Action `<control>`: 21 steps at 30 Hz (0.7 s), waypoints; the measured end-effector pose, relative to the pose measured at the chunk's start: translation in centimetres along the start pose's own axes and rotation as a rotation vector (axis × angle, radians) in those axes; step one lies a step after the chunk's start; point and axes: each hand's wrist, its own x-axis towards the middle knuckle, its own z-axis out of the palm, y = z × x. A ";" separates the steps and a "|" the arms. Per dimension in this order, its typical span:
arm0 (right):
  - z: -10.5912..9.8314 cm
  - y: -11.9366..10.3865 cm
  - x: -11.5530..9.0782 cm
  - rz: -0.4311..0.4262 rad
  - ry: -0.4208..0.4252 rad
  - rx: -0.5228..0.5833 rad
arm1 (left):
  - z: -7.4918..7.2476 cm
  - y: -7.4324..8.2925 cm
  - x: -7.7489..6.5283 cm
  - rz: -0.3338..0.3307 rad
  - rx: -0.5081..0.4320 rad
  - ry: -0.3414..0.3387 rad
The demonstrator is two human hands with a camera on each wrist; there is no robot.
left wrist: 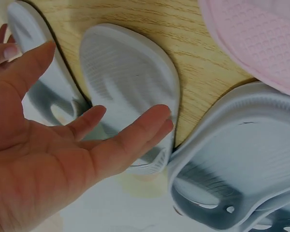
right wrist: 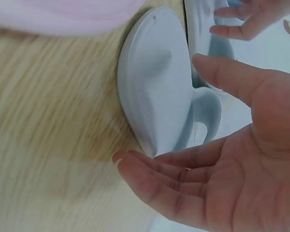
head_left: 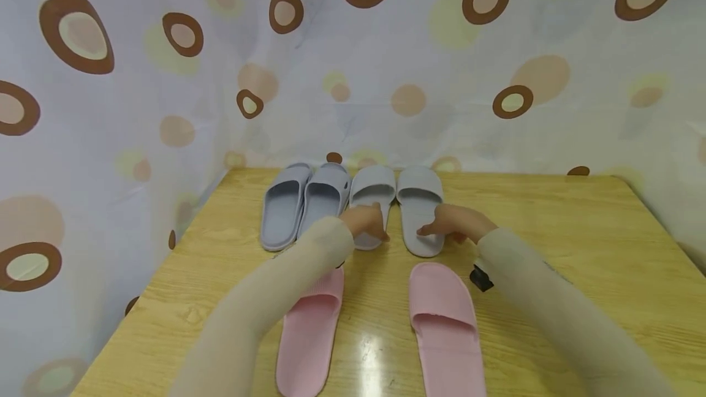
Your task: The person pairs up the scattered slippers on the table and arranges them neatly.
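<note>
Two light grey slippers stand side by side at the back of the wooden table, the left one [head_left: 372,177] under my left hand [head_left: 365,222] in the head view. In the left wrist view, that hand's fingers reach out loosely over the slipper's sole [left wrist: 130,77]. My right hand [head_left: 456,222] is at the outer edge of the right light grey slipper [head_left: 419,182]. From the right wrist view, thumb and fingers are spread apart around this slipper's heel [right wrist: 157,63], the fingertips close to its side.
A pair of blue-grey slippers [head_left: 280,219] sits left of the light grey pair, side by side. Nearer the front lie a left pink slipper [head_left: 307,342] and a right pink slipper [head_left: 447,348], spaced apart. Behind the table [head_left: 551,225] hangs a patterned curtain [head_left: 441,78].
</note>
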 end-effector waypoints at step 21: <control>1.4 4.2 -5.0 -0.184 0.174 0.024 | -0.5 -1.6 -4.1 0.282 -0.008 0.039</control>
